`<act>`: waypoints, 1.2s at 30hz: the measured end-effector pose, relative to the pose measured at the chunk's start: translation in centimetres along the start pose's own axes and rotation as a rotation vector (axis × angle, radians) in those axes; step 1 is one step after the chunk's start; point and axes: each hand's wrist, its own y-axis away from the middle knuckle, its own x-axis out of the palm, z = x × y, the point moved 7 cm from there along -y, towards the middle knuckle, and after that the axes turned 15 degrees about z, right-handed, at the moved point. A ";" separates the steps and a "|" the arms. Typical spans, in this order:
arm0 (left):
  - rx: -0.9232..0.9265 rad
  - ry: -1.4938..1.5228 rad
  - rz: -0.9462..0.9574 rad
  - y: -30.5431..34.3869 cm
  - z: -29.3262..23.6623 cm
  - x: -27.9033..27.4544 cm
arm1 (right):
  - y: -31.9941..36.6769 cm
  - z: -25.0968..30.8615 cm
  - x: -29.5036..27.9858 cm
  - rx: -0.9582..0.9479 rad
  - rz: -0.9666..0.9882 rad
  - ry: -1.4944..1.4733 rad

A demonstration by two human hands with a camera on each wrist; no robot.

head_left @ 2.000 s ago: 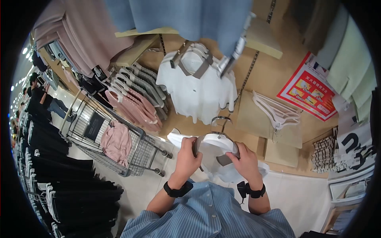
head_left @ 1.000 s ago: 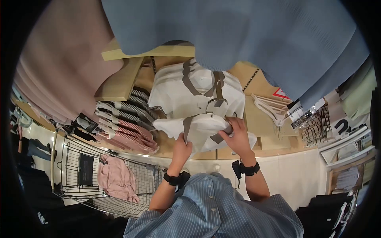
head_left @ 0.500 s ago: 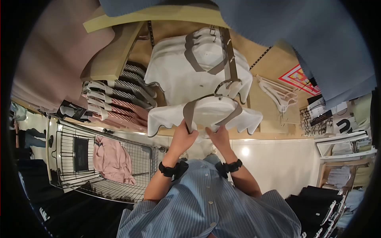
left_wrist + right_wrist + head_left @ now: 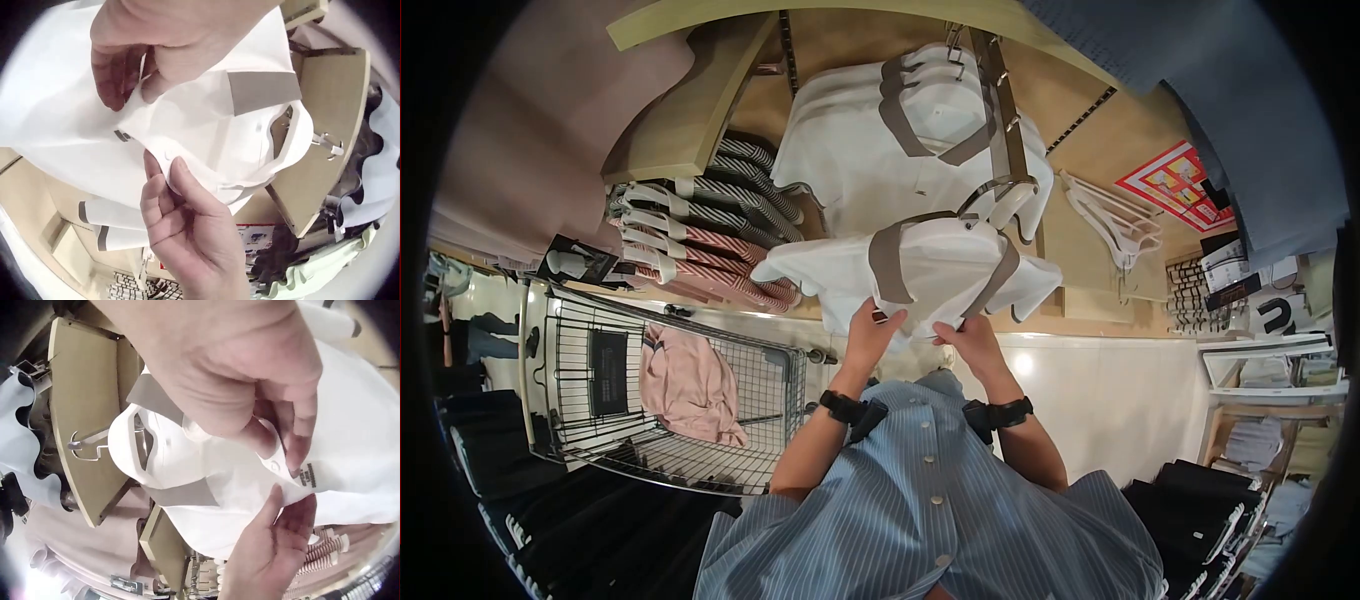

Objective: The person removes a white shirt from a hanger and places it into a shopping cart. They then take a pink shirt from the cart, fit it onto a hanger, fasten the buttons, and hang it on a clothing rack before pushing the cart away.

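Note:
A white polo shirt (image 4: 945, 255) with a grey-brown collar (image 4: 890, 268) is on a white hanger (image 4: 119, 444), its hook (image 4: 997, 185) at the metal display arm (image 4: 1005, 120). Just below the collar, my left hand (image 4: 870, 338) pinches one edge of the front opening. My right hand (image 4: 977, 350) pinches the opposite edge, where a small button (image 4: 275, 466) shows beside its fingers. Both hands are close together in the wrist views, with the fabric stretched between them. A small dark print (image 4: 308, 475) lies just below the opening.
More white polos (image 4: 850, 140) hang behind on the same arm. Striped shirts (image 4: 720, 220) hang to the left. A shopping cart (image 4: 750, 385) with a pink garment (image 4: 690, 385) stands at the left. Loose hangers (image 4: 1112, 225) lie at the right beside a red-bordered sign (image 4: 1180, 185).
The shirt has moved from in front of me up to the display arm. Both hands have slid from the hanger's shoulders and collar down to the front opening. The view has come nearer the rack.

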 end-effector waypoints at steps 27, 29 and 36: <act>-0.068 -0.077 0.147 0.2 -1.9 1.5 | -1.0 0.1 1.8 0.052 -0.141 -0.172; -0.047 -0.103 0.128 0.1 -2.0 1.5 | -1.1 0.5 1.9 0.024 -0.151 -0.161; 0.036 -0.316 0.030 0.3 -3.8 1.5 | -1.5 0.9 2.1 -0.036 -0.219 -0.175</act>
